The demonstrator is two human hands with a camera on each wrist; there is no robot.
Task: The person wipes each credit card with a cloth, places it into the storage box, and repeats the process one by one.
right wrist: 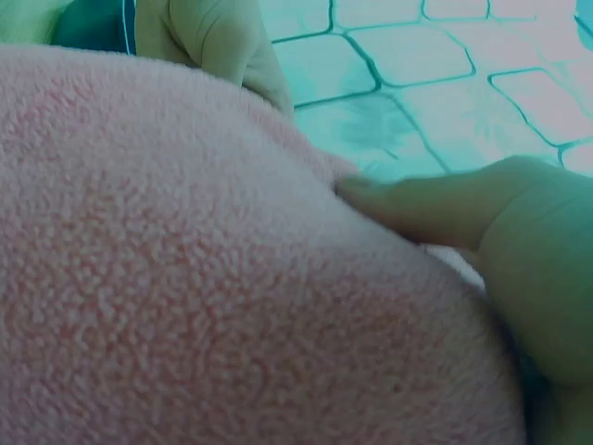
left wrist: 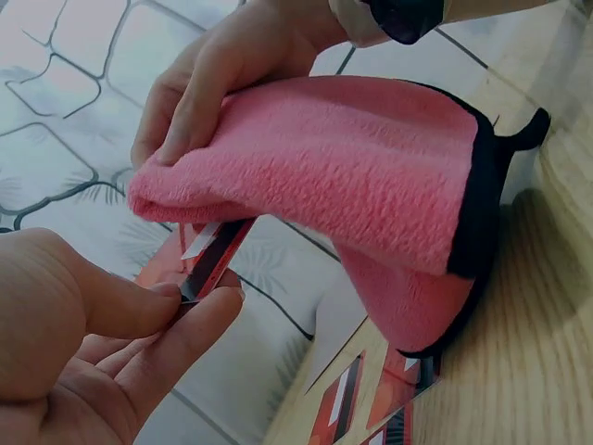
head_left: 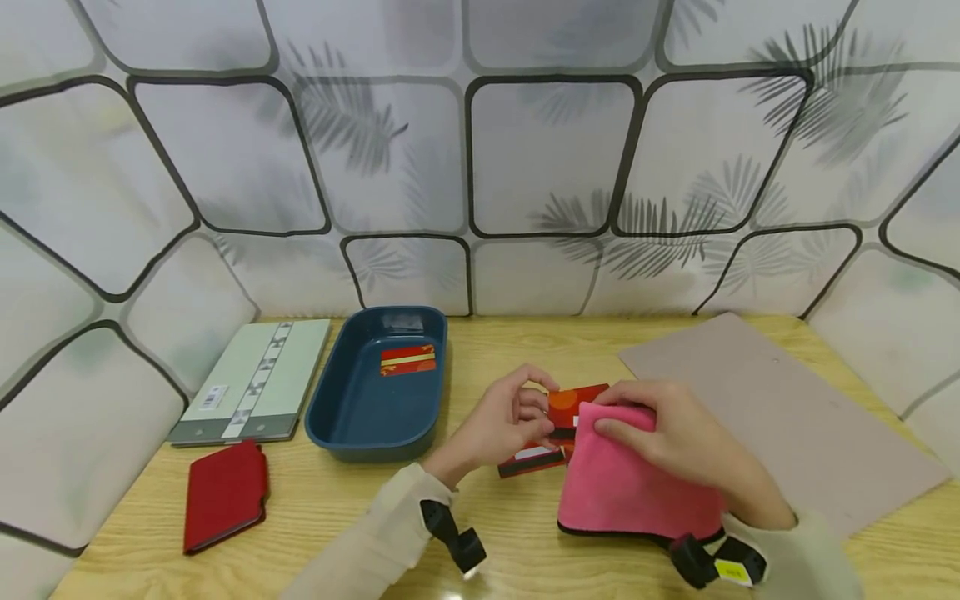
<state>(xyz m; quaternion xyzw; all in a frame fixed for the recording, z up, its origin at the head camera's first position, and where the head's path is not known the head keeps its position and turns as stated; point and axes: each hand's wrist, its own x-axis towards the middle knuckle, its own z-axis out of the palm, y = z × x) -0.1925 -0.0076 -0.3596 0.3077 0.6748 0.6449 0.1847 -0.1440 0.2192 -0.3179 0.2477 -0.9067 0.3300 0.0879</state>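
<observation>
My left hand (head_left: 495, 425) pinches a red card (head_left: 572, 403) with a black stripe between thumb and fingers, as the left wrist view shows. In my right hand (head_left: 678, 437) is a folded pink cloth (head_left: 630, 492) with black edging, gripped near its upper corner. The cloth covers the far part of the held card (left wrist: 219, 255). More red cards (head_left: 528, 463) with black stripes lie on the table beneath the hands, partly hidden by the cloth. In the right wrist view the pink cloth (right wrist: 185, 260) fills most of the picture, with my right thumb (right wrist: 435, 209) pressing on it.
Left of my hands stands a dark blue tray (head_left: 352, 408) with a red and gold card (head_left: 407, 360) inside. Farther left are a pale green folder (head_left: 247, 367) and a red leather-like case (head_left: 225, 497). A greyish-pink board (head_left: 780, 417) lies at the right. A patterned curtain (head_left: 551, 158) hangs behind.
</observation>
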